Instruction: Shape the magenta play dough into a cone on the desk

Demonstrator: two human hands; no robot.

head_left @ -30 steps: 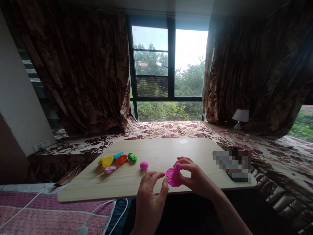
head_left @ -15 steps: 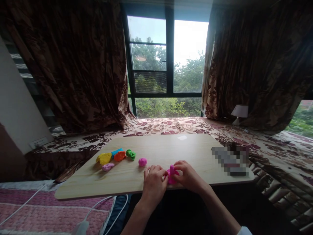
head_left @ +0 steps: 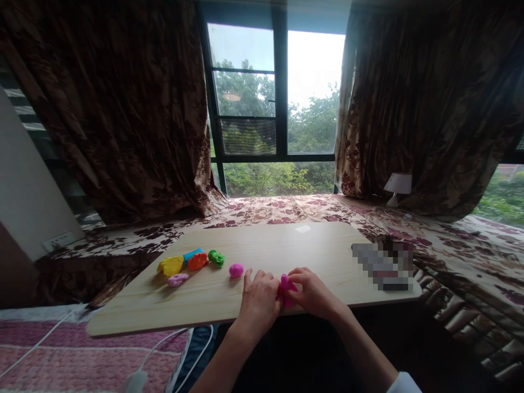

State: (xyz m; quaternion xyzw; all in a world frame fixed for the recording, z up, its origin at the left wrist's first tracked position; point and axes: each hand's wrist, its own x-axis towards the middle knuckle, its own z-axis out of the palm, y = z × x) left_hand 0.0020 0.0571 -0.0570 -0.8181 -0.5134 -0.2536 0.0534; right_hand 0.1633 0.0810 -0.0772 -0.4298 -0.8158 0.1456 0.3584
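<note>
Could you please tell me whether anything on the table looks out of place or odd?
Only the blocky grey pixelated patch at the right end of the pale wood-grain table stands out: it hides whatever lies there.

My left hand (head_left: 258,297) and right hand (head_left: 311,292) are close together. My left fingers (head_left: 264,278) curl down. My right fingers (head_left: 300,272) bend in, pinching. Both arms (head_left: 366,346) reach forward, slanting inward.

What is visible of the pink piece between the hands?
The pink piece is bright and looks like soft modelling clay. A narrow, round-tipped part stands roughly upright; more pink shows below and to its right. The left hand and right hand both finger it, hiding much of its outline. It's by the near edge of the table; contact with that can't be told.
</note>
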